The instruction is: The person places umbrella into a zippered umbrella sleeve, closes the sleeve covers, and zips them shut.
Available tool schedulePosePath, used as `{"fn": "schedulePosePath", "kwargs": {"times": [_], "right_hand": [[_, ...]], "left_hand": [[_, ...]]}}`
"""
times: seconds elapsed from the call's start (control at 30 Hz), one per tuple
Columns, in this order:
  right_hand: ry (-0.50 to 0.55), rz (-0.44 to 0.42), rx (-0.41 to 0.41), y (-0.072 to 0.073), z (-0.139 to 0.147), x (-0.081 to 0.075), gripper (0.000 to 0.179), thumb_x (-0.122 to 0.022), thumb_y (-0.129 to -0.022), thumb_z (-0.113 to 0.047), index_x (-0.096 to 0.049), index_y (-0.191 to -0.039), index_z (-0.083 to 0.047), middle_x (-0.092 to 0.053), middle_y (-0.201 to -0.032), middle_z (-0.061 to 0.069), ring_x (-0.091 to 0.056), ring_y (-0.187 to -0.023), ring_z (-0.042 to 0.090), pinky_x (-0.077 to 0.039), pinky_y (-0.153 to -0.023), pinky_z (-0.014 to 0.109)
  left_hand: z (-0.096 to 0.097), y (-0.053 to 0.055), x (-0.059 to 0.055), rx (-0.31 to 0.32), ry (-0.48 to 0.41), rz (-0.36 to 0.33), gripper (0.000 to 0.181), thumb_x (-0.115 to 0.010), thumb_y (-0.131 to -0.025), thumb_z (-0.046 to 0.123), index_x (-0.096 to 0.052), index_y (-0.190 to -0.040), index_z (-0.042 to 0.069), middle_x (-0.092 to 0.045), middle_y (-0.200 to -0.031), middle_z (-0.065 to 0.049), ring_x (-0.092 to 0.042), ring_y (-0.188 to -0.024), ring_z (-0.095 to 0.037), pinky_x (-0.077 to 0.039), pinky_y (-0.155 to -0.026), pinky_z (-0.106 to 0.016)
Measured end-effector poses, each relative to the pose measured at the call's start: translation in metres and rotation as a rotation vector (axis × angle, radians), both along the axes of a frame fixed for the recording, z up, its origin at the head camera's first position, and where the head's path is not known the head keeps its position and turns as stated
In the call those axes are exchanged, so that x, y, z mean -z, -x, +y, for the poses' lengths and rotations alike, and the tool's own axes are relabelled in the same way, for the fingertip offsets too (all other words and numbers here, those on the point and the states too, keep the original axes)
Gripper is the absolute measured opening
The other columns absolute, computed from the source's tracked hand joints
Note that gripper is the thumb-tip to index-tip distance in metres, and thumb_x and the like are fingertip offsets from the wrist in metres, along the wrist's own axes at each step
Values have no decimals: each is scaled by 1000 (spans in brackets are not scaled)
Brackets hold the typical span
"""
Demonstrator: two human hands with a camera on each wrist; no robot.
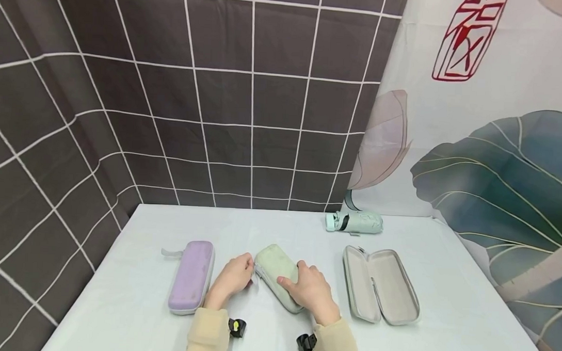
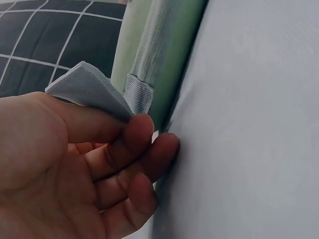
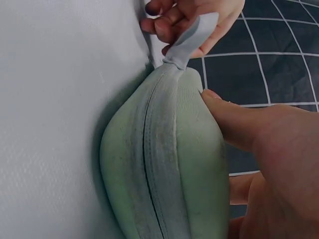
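Note:
A light green zip case (image 1: 274, 271) lies slanted on the white table between both hands. My left hand (image 1: 235, 273) pinches the grey fabric tab (image 2: 89, 89) at the case's far left end, with fingertips close to the tabletop. Over the case's near right part, my right hand (image 1: 310, 290) grips it, thumb on the top and fingers along the far side. The zip seam (image 3: 158, 149) runs along the case's side and looks closed in the right wrist view. The case's underside is hidden.
To the left lies a purple zip case (image 1: 191, 275) with a strap at its far end. On the right a grey-lined case (image 1: 393, 288) lies spread open. A folded mint-green umbrella (image 1: 360, 222) is at the table's back edge, before the hanging cloth (image 1: 223, 96).

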State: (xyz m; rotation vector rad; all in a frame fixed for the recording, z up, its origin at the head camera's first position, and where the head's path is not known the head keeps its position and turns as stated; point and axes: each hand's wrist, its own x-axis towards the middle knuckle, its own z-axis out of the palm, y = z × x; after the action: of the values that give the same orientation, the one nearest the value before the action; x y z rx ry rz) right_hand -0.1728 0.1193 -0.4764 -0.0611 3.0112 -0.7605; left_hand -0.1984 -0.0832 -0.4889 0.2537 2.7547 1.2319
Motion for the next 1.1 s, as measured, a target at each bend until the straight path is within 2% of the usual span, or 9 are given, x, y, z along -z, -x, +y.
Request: {"fn": "schedulePosePath", "kwargs": {"times": [0.17, 0.37, 0.7, 0.83, 0.97, 1.1], "right_hand": [[5, 8, -1, -1, -2, 0, 67, -72, -83, -52, -59, -118, 4, -62, -96, 24, -62, -87, 41, -50, -69, 54], [21, -21, -22, -2, -5, 0, 74, -69, -85, -53, -54, -123, 9, -62, -100, 28, -62, -93, 43, -49, -77, 54], [21, -16, -37, 0, -10, 1, 83, -66, -87, -53, -47, -129, 15, -61, -106, 31, -62, -98, 44, -49, -83, 53], [22, -2, -35, 0, -11, 2, 82, -66, -87, -53, -48, -125, 17, -62, -101, 30, -63, -93, 43, -50, -78, 52], [23, 10, -33, -2, -12, 4, 77, -67, -87, -53, -51, -118, 17, -63, -92, 28, -65, -84, 41, -51, -71, 51], [23, 11, -39, -2, -13, 3, 75, -66, -88, -52, -52, -116, 16, -63, -89, 28, -65, -82, 41, -51, -69, 51]], "left_hand": [[2, 1, 1, -23, -62, -52, 22, -42, -104, 9, -51, -84, 6, -56, -64, -2, -52, -58, -15, -40, -55, -31], [5, 2, 5, -53, -142, -70, 19, -40, -103, 6, -53, -91, 2, -58, -66, -3, -55, -61, -16, -42, -58, -31], [9, 7, 5, -12, -201, -95, 18, -40, -95, -5, -53, -108, -5, -59, -76, -6, -58, -66, -17, -44, -60, -31], [10, 7, 5, 8, -217, -110, 21, -44, -92, -4, -52, -112, -5, -59, -78, -7, -57, -66, -18, -41, -54, -30], [10, 4, 5, 15, -246, -125, 18, -47, -96, 1, -54, -112, -2, -59, -77, -8, -53, -63, -17, -39, -51, -27], [11, 2, 5, 11, -275, -133, 23, -48, -98, 5, -53, -119, -3, -59, -73, -10, -47, -56, -14, -37, -49, -26]]}}
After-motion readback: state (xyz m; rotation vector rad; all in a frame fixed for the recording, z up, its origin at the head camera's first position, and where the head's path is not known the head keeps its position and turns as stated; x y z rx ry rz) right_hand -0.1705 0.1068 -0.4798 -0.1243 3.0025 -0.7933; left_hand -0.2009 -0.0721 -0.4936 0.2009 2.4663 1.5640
